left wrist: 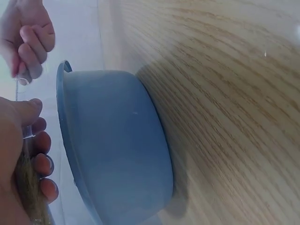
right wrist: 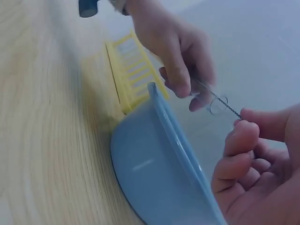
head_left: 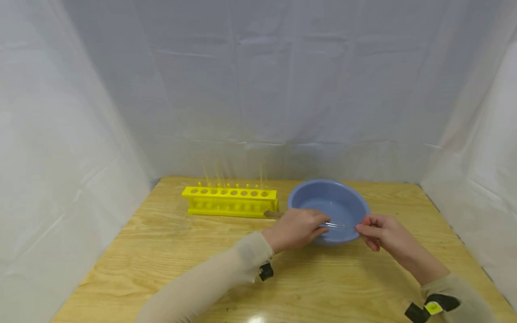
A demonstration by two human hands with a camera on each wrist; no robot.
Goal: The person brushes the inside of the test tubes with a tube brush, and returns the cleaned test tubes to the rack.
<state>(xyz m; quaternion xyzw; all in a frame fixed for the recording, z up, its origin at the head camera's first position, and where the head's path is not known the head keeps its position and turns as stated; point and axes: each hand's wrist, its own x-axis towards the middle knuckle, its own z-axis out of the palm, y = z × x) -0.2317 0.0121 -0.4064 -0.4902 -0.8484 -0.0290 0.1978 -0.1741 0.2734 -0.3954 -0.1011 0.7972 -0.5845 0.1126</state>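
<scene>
My left hand [head_left: 296,228] grips a clear glass test tube [head_left: 334,225] over the near side of a blue basin [head_left: 323,201]. The tube lies roughly level, its mouth toward the right. Brown bristles of a test tube brush [left wrist: 29,185] show along the tube within my left palm, and they also appear left of that hand in the head view. Out of the mouth runs the brush's thin twisted wire [right wrist: 229,109]. My right hand [head_left: 381,229] pinches this wire between thumb and index finger, beside the basin's right rim. The left fingers hide the tube's middle.
A yellow test tube rack [head_left: 230,193] stands left of the basin, with several clear tubes [head_left: 218,172] rising from it at the back. The wooden table [head_left: 169,251] ends at white sheeting [head_left: 258,89] behind and on both sides.
</scene>
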